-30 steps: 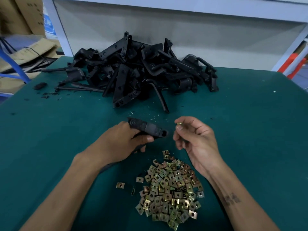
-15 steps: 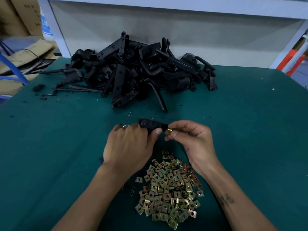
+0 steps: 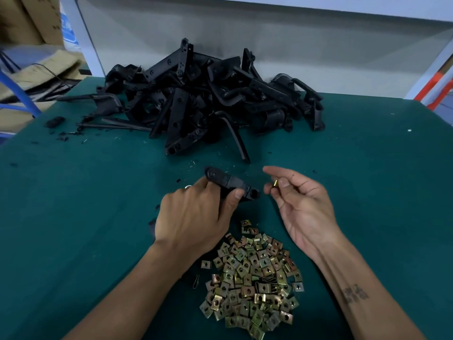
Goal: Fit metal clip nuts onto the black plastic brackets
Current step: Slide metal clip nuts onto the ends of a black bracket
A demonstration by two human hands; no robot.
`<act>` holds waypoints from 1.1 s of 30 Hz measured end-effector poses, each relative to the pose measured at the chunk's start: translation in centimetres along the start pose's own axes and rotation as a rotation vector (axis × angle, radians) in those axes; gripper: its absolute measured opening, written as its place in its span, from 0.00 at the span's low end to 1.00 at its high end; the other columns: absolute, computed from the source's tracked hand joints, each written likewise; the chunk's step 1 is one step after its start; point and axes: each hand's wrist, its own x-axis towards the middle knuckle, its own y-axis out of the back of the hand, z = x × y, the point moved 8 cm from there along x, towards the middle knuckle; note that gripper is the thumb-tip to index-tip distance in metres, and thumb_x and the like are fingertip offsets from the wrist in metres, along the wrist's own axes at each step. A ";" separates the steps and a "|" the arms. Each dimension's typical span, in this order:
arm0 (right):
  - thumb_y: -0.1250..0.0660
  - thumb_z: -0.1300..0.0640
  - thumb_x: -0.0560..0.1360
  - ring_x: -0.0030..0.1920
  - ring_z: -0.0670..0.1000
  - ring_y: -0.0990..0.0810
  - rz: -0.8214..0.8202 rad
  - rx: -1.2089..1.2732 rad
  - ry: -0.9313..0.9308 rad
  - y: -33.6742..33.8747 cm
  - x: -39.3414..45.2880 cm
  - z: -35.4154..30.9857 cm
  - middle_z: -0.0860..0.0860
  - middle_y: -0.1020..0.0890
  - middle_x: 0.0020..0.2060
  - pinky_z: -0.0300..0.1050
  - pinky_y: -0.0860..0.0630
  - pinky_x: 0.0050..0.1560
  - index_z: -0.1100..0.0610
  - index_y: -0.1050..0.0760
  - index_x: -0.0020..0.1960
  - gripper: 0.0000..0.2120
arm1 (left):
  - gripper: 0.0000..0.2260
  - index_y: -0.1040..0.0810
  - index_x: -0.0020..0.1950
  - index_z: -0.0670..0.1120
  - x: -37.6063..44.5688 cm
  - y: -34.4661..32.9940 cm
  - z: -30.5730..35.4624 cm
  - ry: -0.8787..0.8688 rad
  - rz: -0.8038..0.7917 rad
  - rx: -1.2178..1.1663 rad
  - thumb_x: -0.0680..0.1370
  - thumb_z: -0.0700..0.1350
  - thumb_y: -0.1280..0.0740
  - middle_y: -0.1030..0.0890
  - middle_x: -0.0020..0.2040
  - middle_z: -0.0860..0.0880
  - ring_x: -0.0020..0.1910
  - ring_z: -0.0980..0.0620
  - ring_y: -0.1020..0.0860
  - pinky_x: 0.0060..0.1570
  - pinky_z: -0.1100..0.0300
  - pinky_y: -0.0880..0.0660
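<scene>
Bracket [image 3: 230, 184] is gripped in the left hand [image 3: 193, 214] above the table [image 3: 73, 217], its open end facing a clip nut [image 3: 275, 183] pinched in the right hand [image 3: 304, 207], just apart. Risks: a skewed nut could jam or slip from the light pinch and drop into the nut pile [image 3: 252, 278].

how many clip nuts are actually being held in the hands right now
1: a single clip nut pinched in the right hand. The left hand holds only a black bracket. Others could be hidden in the palm.
</scene>
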 end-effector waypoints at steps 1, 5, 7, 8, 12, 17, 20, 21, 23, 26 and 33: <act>0.42 0.71 0.82 0.43 0.50 0.19 -0.017 -0.008 -0.015 -0.2 -0.1 0.1 0.56 0.16 0.49 0.35 0.22 0.49 0.65 0.17 0.54 0.14 | 0.28 0.24 0.44 0.47 0.1 0.1 -0.2 -0.005 0.005 -0.007 0.83 0.65 0.55 0.22 0.35 0.50 0.27 0.44 0.23 0.27 0.58 0.35; 0.43 0.70 0.83 0.41 0.48 0.21 -0.064 -0.040 -0.058 -0.6 -0.3 0.4 0.54 0.16 0.47 0.35 0.22 0.47 0.66 0.18 0.55 0.13 | 0.27 0.23 0.42 0.47 0.2 0.2 -0.3 -0.061 0.014 -0.046 0.83 0.64 0.52 0.23 0.32 0.50 0.26 0.44 0.24 0.27 0.59 0.38; 0.43 0.68 0.84 0.38 0.49 0.23 -0.069 -0.116 -0.054 -0.7 -0.3 0.5 0.53 0.17 0.41 0.36 0.24 0.42 0.64 0.18 0.54 0.14 | 0.27 0.22 0.44 0.48 0.1 0.3 -0.1 -0.085 0.019 -0.046 0.83 0.64 0.52 0.22 0.32 0.51 0.26 0.45 0.24 0.27 0.60 0.39; 0.44 0.66 0.84 0.36 0.49 0.24 -0.065 -0.193 -0.042 -0.7 -0.3 0.6 0.53 0.18 0.37 0.36 0.25 0.40 0.61 0.17 0.53 0.15 | 0.28 0.21 0.44 0.48 0.1 0.3 0.0 -0.089 0.018 -0.046 0.83 0.64 0.52 0.22 0.32 0.51 0.26 0.45 0.24 0.27 0.60 0.39; 0.45 0.62 0.86 0.31 0.48 0.27 -0.060 -0.382 -0.016 -0.8 -0.4 1.3 0.54 0.23 0.30 0.34 0.30 0.32 0.59 0.20 0.51 0.15 | 0.31 0.20 0.47 0.48 0.2 0.2 -0.1 -0.070 -0.005 -0.039 0.82 0.66 0.56 0.22 0.34 0.51 0.28 0.45 0.23 0.28 0.58 0.38; 0.39 0.68 0.83 0.34 0.50 0.24 0.016 -0.262 0.013 -0.2 -0.3 0.6 0.51 0.21 0.35 0.38 0.27 0.34 0.62 0.21 0.49 0.09 | 0.29 0.23 0.43 0.46 0.2 0.1 -0.1 -0.083 -0.006 -0.060 0.83 0.65 0.54 0.22 0.34 0.50 0.27 0.44 0.23 0.27 0.58 0.37; 0.32 0.69 0.77 0.39 0.50 0.17 0.064 -0.184 0.049 0.0 -0.5 -0.1 0.54 0.16 0.38 0.40 0.21 0.43 0.61 0.18 0.49 0.07 | 0.29 0.23 0.43 0.44 0.2 -0.2 0.0 -0.114 -0.013 -0.062 0.83 0.63 0.53 0.22 0.35 0.49 0.28 0.42 0.23 0.26 0.57 0.35; 0.29 0.67 0.75 0.42 0.51 0.15 0.072 -0.156 0.063 -0.2 -0.7 -0.3 0.55 0.14 0.39 0.39 0.20 0.45 0.59 0.16 0.47 0.06 | 0.27 0.23 0.44 0.44 0.3 -0.4 0.1 -0.129 -0.012 -0.064 0.84 0.62 0.51 0.22 0.35 0.49 0.28 0.42 0.23 0.25 0.56 0.33; 0.25 0.64 0.69 0.45 0.52 0.13 0.060 -0.124 0.084 -1.0 -1.1 -0.4 0.56 0.13 0.41 0.38 0.20 0.49 0.57 0.14 0.45 0.06 | 0.24 0.23 0.45 0.43 0.3 -0.5 0.3 -0.150 -0.012 -0.065 0.83 0.60 0.47 0.21 0.36 0.49 0.28 0.41 0.23 0.24 0.54 0.31; 0.23 0.62 0.65 0.41 0.48 0.15 0.073 -0.121 0.087 -1.7 -1.3 0.0 0.54 0.13 0.39 0.36 0.20 0.47 0.56 0.15 0.43 0.07 | 0.22 0.23 0.46 0.43 0.3 -0.5 0.4 -0.161 -0.007 -0.066 0.82 0.59 0.46 0.21 0.37 0.48 0.28 0.40 0.22 0.24 0.55 0.32; 0.24 0.60 0.67 0.42 0.48 0.15 0.064 -0.197 0.097 -1.5 -1.2 -0.1 0.53 0.13 0.39 0.40 0.18 0.49 0.53 0.13 0.40 0.04 | 0.23 0.22 0.47 0.44 0.2 -0.6 0.4 -0.157 -0.014 -0.048 0.82 0.61 0.47 0.21 0.38 0.49 0.30 0.40 0.21 0.26 0.56 0.35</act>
